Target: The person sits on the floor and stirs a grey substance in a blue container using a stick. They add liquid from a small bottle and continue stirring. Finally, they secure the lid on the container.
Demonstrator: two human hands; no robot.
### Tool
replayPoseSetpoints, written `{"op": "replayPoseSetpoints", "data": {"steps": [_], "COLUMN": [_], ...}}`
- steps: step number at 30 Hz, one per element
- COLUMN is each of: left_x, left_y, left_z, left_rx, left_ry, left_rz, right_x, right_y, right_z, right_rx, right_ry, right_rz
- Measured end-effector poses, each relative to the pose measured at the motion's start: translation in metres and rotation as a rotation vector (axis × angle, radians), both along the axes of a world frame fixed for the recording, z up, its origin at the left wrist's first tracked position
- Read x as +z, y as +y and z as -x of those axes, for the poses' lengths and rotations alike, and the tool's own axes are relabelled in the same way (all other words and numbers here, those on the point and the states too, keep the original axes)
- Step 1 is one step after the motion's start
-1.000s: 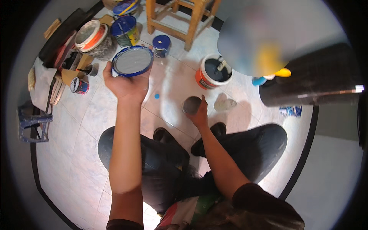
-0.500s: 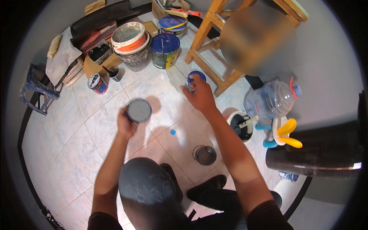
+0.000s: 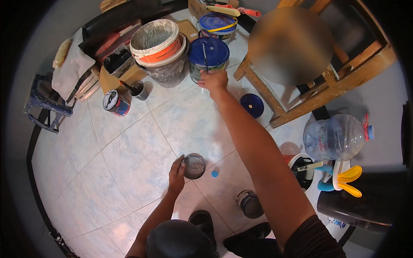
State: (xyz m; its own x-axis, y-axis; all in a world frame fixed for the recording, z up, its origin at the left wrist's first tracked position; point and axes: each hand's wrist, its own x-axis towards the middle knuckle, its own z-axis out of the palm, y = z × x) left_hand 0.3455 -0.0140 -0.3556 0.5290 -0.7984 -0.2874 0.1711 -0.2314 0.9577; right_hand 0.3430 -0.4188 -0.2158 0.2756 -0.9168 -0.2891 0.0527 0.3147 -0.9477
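Note:
My left hand (image 3: 175,174) grips the side of a small round dark container (image 3: 194,166) with grey, wet-looking stuff inside. It is at or close to the floor, beside a small blue cap (image 3: 214,173). My right arm stretches forward, and my right hand (image 3: 214,81) is at the near side of a bucket with a blue lid (image 3: 215,50). Its fingers are closed at the near end of a thin rod (image 3: 205,58) that lies across that lid. Right of the forearm, a round blue lid (image 3: 251,106) lies on the floor.
Stacked paint-smeared buckets (image 3: 155,49), an open paint tin (image 3: 116,102) and a cup with a brush (image 3: 138,90) stand ahead-left. A wooden stool (image 3: 335,101), a large water bottle (image 3: 333,138) and a black-filled pail (image 3: 303,174) stand right. Another tin (image 3: 249,204) is near my feet.
My right hand has gone forward from above the small blue lid to the blue-lidded bucket. My left hand has lowered the grey-filled container. The view has shifted.

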Motion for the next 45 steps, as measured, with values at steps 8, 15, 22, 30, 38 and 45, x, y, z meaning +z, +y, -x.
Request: {"op": "replayPoseSetpoints", "data": {"steps": [8, 15, 22, 30, 38, 45], "left_x": [0.036, 0.01, 0.011, 0.048, 0.25, 0.448], "left_y": [0.007, 0.009, -0.023, 0.002, 0.029, 0.026], "left_z": [-0.001, 0.002, 0.011, 0.009, -0.018, 0.002], "left_rx": [-0.42, -0.399, -0.238, -0.299, -0.181, -0.354], "left_ry": [-0.538, -0.629, -0.779, -0.475, -0.045, -0.518], "left_rz": [0.022, 0.055, 0.175, -0.004, 0.101, 0.426], "right_x": [0.043, 0.107, 0.119, 0.177, 0.115, 0.061], "right_y": [0.001, 0.128, 0.273, 0.352, 0.39, 0.372], "right_z": [0.044, 0.201, 0.307, 0.414, 0.439, 0.425], "right_rx": [0.018, 0.248, 0.193, 0.295, 0.803, 0.871], "right_ry": [-0.044, 0.196, 0.323, 0.963, 1.374, 1.429], "right_rz": [0.046, 0.059, -0.063, 0.258, 0.493, 0.511]}}
